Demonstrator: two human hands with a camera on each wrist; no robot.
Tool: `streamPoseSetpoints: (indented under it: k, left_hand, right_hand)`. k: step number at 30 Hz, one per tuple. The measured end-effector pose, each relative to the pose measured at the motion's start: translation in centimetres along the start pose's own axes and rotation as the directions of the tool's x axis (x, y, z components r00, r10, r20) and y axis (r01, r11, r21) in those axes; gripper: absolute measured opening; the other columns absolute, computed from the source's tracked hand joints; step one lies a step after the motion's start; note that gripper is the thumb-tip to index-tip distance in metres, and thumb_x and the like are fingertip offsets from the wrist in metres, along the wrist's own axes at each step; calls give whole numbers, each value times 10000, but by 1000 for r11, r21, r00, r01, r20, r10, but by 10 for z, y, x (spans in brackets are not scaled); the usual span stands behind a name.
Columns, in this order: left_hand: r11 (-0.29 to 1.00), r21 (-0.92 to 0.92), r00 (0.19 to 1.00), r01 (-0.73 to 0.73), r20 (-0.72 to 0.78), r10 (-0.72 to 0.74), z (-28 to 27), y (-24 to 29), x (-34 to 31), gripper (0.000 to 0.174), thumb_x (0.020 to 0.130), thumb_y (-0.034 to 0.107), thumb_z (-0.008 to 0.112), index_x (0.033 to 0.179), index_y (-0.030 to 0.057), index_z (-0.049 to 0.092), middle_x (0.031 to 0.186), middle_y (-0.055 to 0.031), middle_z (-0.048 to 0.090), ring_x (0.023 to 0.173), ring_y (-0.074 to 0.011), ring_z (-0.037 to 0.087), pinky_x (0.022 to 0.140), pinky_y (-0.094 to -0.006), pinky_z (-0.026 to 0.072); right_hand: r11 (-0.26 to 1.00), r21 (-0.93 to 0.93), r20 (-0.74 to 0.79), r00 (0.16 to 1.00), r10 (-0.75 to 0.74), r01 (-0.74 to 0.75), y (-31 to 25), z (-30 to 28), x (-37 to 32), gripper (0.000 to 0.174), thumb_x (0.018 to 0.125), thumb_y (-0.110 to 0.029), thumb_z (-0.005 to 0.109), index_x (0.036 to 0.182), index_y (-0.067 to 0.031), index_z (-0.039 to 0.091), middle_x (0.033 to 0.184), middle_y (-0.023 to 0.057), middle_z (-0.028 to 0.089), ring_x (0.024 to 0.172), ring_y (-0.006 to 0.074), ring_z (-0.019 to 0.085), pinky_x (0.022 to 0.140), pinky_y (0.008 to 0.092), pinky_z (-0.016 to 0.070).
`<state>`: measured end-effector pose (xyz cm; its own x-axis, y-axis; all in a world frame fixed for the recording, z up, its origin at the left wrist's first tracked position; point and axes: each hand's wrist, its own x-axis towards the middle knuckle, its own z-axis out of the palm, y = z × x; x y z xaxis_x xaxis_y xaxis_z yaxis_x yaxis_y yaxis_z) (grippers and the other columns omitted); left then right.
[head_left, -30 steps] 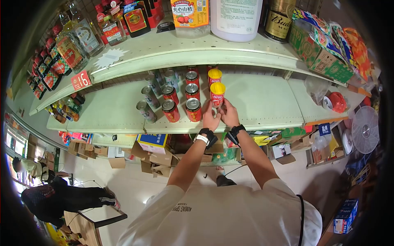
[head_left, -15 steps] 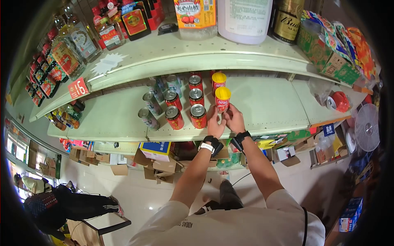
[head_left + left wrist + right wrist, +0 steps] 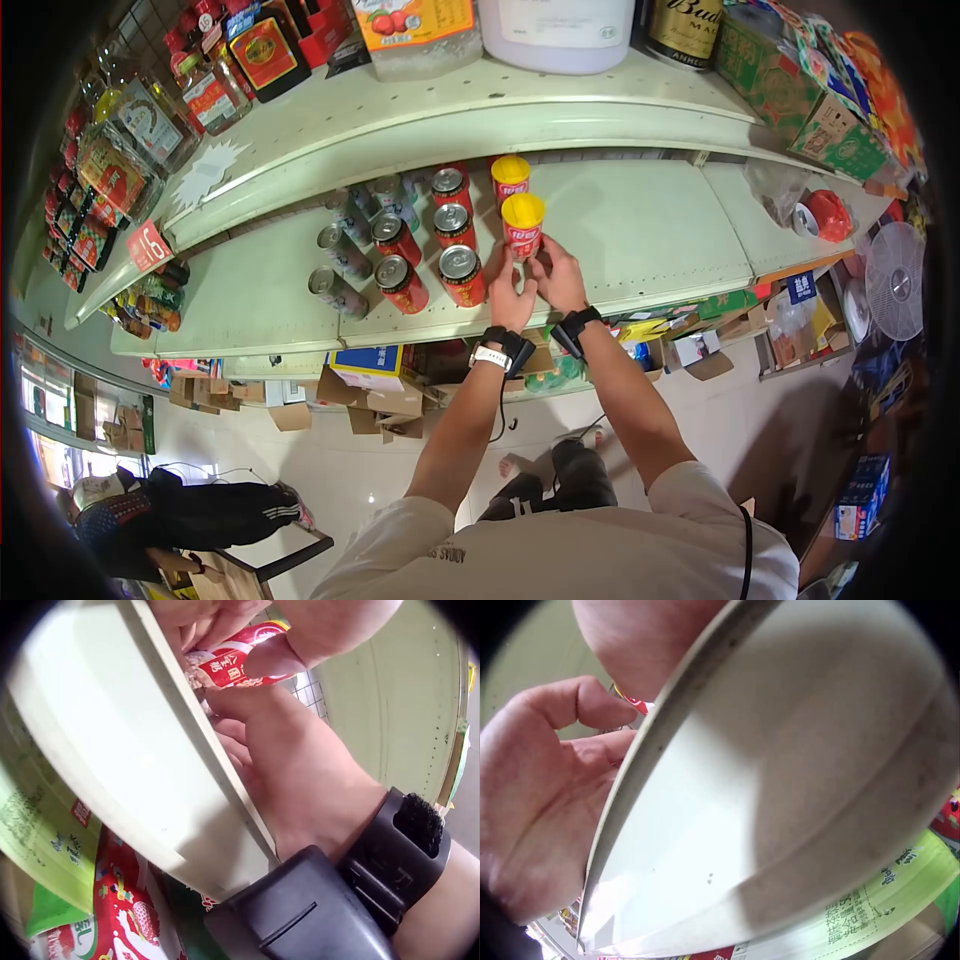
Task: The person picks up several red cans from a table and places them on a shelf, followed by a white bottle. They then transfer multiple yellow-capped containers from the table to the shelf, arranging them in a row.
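In the head view, a red can with a yellow lid (image 3: 522, 228) stands upright on the shelf, directly in front of a similar one (image 3: 510, 175). My left hand (image 3: 512, 300) holds its lower left side and my right hand (image 3: 560, 282) its lower right, fingertips curled round it. Red cans with silver tops (image 3: 461, 276) stand in rows just to the left, beside paler cans (image 3: 338, 292). In the left wrist view, fingers and a thumb wrap the red can (image 3: 229, 667); only a sliver of it (image 3: 639, 705) shows in the right wrist view.
An upper shelf (image 3: 400, 142) with bottles, a jug (image 3: 555, 35) and a green carton (image 3: 800, 100) overhangs the cans. The lower shelf's front lip (image 3: 650, 306) runs beneath my wrists. A red bag (image 3: 829, 215) lies far right; open boxes (image 3: 395, 395) are below.
The head view has shifted and tilted. Both hands remain round the yellow-lidded can, which stays in front of its match. At lower left, the other person's arm now reaches over a wooden surface.
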<state>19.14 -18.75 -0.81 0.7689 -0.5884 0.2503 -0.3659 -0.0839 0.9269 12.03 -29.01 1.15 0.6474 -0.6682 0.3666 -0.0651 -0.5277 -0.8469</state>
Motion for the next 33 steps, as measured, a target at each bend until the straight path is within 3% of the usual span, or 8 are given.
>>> streamPoseSetpoints:
  k: [2,9,15,19,23,27,31,33]
  left_hand:
    - [1000,-13,1000,-11,-24,11,0,3,-3,724,779,59,632,1461,-9,397,1007,-214,664,866,-267,659,824,-362,533]
    - [988,-148,977,-45,-214,13,12,-6,-12,528,777,-39,599,1298,-45,512,1210,-175,592,962,-242,644,825,-322,550]
    - [991,45,967,-124,-219,130,15,-1,-15,327,736,-3,598,1061,-23,566,979,-153,559,853,-263,598,681,-341,529]
    - [936,261,936,-238,-197,293,18,3,-21,285,745,74,600,1013,-17,569,939,-186,552,865,-356,569,734,-433,478]
    - [844,408,881,-349,-166,444,21,-5,-16,232,754,80,578,970,-2,555,921,-210,533,884,-429,527,755,-509,439]
    - [741,547,862,-391,-64,502,25,10,-22,257,755,105,609,990,12,560,894,-196,518,877,-410,520,737,-501,436]
    - [623,716,890,-317,-4,457,29,3,-21,245,778,135,624,996,33,575,883,-159,522,873,-374,518,737,-488,424]
    - [582,757,891,-297,0,454,29,-2,-20,220,791,134,617,983,34,575,860,-156,518,862,-372,515,730,-487,419]
  right_hand:
    - [1000,9,-10,1000,-23,23,2,1,1,456,820,-56,652,1257,28,556,1049,252,661,944,418,657,820,439,538]
    - [999,-49,-63,998,-21,18,2,0,-2,419,836,-81,616,1233,35,548,1126,272,623,1005,454,612,865,477,512]
    - [993,-15,-226,967,-117,117,0,-5,-7,247,855,-57,594,1093,9,578,1035,240,626,964,443,600,833,487,511]
    - [981,86,-263,954,-147,175,-7,-19,-18,126,869,-23,569,993,1,579,935,215,593,889,436,576,765,462,497]
    - [955,220,-313,942,-123,198,-18,-54,-72,58,888,-5,550,942,4,569,870,194,537,829,410,545,720,431,467]
    - [976,83,-287,942,-171,203,32,-100,-158,48,882,-34,572,926,-20,585,919,185,587,869,386,588,740,418,488]
    - [988,-58,-211,969,126,-141,135,-160,-239,77,853,-12,569,913,-40,608,838,161,631,808,342,643,714,410,514]
    - [897,-52,-254,874,414,-440,171,-202,-273,107,826,-46,572,929,-39,600,827,196,631,775,377,638,700,458,515]
